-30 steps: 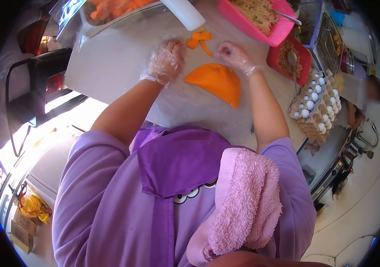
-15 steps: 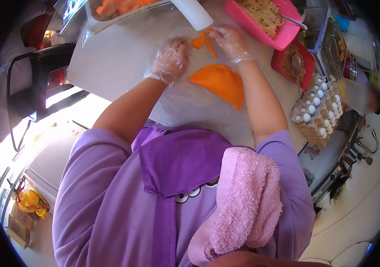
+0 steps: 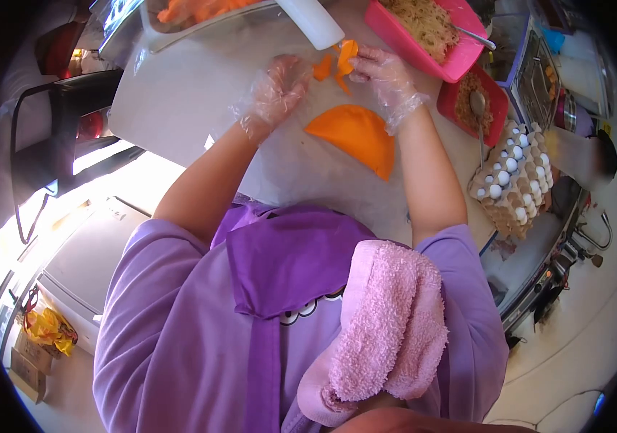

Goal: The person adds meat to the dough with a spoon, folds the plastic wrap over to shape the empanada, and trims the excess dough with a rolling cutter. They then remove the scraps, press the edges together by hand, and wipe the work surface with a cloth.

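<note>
A folded half-round of orange dough lies flat on the table between my forearms. Beyond it are orange dough scraps, close to the end of a white rolling pin. My right hand, in a clear plastic glove, has its fingertips at an orange dough strip and seems to pinch its edge. My left hand, gloved the same way, is left of the scraps with its fingers loosely curved and apart, nothing visible in them.
At the far right stand a pink tub of shredded food with a spoon and a red tub of crumbly filling. Egg trays are beside them. A clear container holds orange pieces. Another person is at right.
My left hand has loosened and shifted slightly left. My right hand has moved a little right and down, its fingers more spread. The dough strip by its fingertips has turned and shifted.
</note>
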Motion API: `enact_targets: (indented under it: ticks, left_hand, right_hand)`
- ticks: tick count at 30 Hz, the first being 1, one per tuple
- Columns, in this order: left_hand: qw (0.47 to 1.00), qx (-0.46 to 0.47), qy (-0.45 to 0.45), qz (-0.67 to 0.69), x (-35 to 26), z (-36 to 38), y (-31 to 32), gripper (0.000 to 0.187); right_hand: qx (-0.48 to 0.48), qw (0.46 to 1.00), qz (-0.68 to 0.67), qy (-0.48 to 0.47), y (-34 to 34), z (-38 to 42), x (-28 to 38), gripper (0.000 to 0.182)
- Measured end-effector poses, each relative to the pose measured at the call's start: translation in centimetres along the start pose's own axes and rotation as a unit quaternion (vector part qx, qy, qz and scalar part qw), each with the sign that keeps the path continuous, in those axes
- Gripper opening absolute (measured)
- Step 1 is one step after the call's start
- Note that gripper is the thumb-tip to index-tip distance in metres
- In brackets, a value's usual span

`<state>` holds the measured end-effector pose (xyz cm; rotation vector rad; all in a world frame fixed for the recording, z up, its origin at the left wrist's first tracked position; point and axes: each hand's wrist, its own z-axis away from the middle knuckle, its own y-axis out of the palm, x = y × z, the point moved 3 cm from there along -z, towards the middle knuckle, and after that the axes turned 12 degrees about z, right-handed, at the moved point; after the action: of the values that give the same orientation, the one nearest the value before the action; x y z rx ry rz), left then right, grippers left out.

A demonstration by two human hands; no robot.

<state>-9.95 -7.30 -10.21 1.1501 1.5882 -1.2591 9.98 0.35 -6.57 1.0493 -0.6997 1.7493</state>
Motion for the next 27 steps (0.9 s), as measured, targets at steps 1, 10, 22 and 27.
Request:
enact_targets:
  ticks: [1, 10, 22, 27]
  left_hand:
    - [0.998, -0.038, 0.038, 0.022, -1.1, -0.6, -0.1, 0.036]
    - [0.954, 0.166, -0.240, 0.064, -7.6, -3.7, 0.0, 0.051]
    - [0.893, 0.049, -0.250, 0.370, -3.7, -2.5, 2.9, 0.051]
    - [0.860, 0.048, -0.300, 0.410, -2.7, -2.3, 3.2, 0.050]
  right_hand:
    - [-0.024, 0.999, 0.042, -0.003, 0.2, 0.1, 0.1, 0.037]
    - [0.030, 0.998, 0.060, 0.003, 1.8, 1.5, 1.6, 0.031]
    - [-0.034, 0.998, -0.041, 0.027, 1.2, 1.9, 0.7, 0.029]
    - [-0.131, 0.973, 0.172, -0.079, 1.1, 2.6, 2.0, 0.032]
